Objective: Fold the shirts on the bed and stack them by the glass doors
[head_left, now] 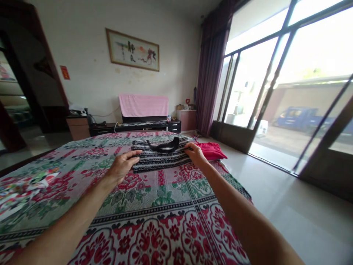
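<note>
A black-and-white striped knit garment (pixel 162 159), folded into a rectangle, lies on the flowered cloth (pixel 162 191). Its black collar (pixel 165 148) lies along the far side, facing up. My left hand (pixel 124 165) is at the garment's left edge, thumb and fingers closed on the fabric. At the upper right edge, my right hand (pixel 195 152) pinches the fabric. Just beyond my right hand a red folded cloth (pixel 213 151) rests near the right edge of the covered surface.
A crumpled multicoloured cloth (pixel 30 187) lies at the left. Ahead stands a low black cabinet (pixel 173 127) with a pink cloth (pixel 143 105) above it. Pale floor (pixel 278 198) and glass doors are on the right.
</note>
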`<move>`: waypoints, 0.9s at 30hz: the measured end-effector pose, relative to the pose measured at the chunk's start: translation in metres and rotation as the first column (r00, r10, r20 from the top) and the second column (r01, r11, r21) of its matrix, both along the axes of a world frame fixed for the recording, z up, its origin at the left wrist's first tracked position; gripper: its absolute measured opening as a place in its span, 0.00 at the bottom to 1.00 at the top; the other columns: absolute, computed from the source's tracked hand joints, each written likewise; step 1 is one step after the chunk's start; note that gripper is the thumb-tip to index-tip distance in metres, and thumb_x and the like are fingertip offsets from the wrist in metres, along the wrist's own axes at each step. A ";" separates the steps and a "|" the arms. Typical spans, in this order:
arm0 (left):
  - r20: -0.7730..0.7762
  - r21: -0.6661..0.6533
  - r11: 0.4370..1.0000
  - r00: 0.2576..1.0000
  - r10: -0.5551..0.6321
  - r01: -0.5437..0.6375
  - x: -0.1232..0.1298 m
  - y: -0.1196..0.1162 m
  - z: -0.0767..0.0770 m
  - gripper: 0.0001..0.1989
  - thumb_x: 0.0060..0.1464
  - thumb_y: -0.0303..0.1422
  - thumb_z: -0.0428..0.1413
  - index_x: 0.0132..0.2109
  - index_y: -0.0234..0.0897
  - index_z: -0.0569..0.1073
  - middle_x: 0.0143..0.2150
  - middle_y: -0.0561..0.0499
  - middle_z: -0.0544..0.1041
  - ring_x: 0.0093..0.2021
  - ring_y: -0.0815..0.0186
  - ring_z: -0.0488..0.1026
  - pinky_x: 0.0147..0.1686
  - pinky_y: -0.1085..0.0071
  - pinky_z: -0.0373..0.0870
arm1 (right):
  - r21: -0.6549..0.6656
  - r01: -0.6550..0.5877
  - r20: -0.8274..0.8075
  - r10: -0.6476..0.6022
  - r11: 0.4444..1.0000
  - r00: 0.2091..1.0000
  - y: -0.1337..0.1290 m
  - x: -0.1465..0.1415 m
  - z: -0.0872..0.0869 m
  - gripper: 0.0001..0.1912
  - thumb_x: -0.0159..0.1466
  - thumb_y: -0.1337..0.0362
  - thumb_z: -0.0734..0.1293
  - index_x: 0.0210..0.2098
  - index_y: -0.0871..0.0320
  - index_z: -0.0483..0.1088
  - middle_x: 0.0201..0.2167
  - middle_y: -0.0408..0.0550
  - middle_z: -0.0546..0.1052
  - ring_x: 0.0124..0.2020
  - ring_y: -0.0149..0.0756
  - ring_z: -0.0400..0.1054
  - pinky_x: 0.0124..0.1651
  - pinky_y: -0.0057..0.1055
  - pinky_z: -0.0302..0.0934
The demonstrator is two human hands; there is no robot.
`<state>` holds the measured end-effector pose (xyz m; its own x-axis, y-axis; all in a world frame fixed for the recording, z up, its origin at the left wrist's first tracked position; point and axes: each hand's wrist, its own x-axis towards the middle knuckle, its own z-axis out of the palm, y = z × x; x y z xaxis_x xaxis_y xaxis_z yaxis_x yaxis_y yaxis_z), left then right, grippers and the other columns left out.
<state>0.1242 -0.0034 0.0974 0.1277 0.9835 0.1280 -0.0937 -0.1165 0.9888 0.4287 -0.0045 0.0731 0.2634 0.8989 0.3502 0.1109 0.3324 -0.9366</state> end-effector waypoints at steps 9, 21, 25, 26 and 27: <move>-0.026 0.018 0.979 0.978 -0.205 0.205 0.127 0.026 -0.003 0.28 0.34 0.27 0.58 0.48 0.29 0.75 0.26 0.51 0.77 0.24 0.69 0.71 0.28 0.73 0.68 | -0.018 0.386 0.097 -0.382 0.922 0.919 -0.005 0.111 0.001 0.21 0.43 0.66 0.60 0.37 0.59 0.73 0.20 0.39 0.72 0.19 0.30 0.65 0.23 0.26 0.60; -0.304 0.215 0.904 0.905 -0.297 0.369 0.232 0.079 -0.013 0.34 0.47 0.33 0.56 0.62 0.32 0.62 0.54 0.40 0.73 0.51 0.60 0.72 0.49 0.68 0.67 | 0.131 0.680 0.508 -0.638 0.721 0.579 0.027 0.194 0.029 0.24 0.51 0.68 0.62 0.48 0.59 0.70 0.53 0.59 0.69 0.55 0.53 0.61 0.52 0.48 0.58; -0.627 0.212 0.862 0.740 -0.242 0.461 0.238 0.087 -0.047 0.41 0.44 0.34 0.59 0.65 0.32 0.57 0.69 0.36 0.48 0.67 0.50 0.48 0.62 0.63 0.52 | 0.193 0.604 0.743 -0.517 0.774 0.425 0.030 0.155 0.009 0.23 0.59 0.64 0.60 0.54 0.55 0.66 0.61 0.54 0.61 0.61 0.49 0.53 0.58 0.49 0.51; -0.672 0.203 0.861 0.705 -0.225 0.467 0.237 0.088 -0.055 0.41 0.44 0.33 0.59 0.65 0.32 0.57 0.70 0.36 0.45 0.68 0.50 0.46 0.63 0.62 0.50 | 0.156 0.553 0.790 -0.440 0.819 0.428 0.030 0.143 0.002 0.22 0.61 0.62 0.60 0.55 0.54 0.66 0.59 0.52 0.64 0.59 0.47 0.54 0.58 0.49 0.51; -0.694 0.202 0.858 0.688 -0.214 0.472 0.235 0.088 -0.060 0.41 0.44 0.32 0.58 0.65 0.31 0.56 0.70 0.36 0.44 0.68 0.50 0.45 0.64 0.61 0.48 | 0.119 0.518 0.829 -0.371 0.847 0.418 0.030 0.133 -0.005 0.22 0.62 0.59 0.59 0.55 0.52 0.66 0.58 0.51 0.65 0.58 0.47 0.55 0.58 0.51 0.50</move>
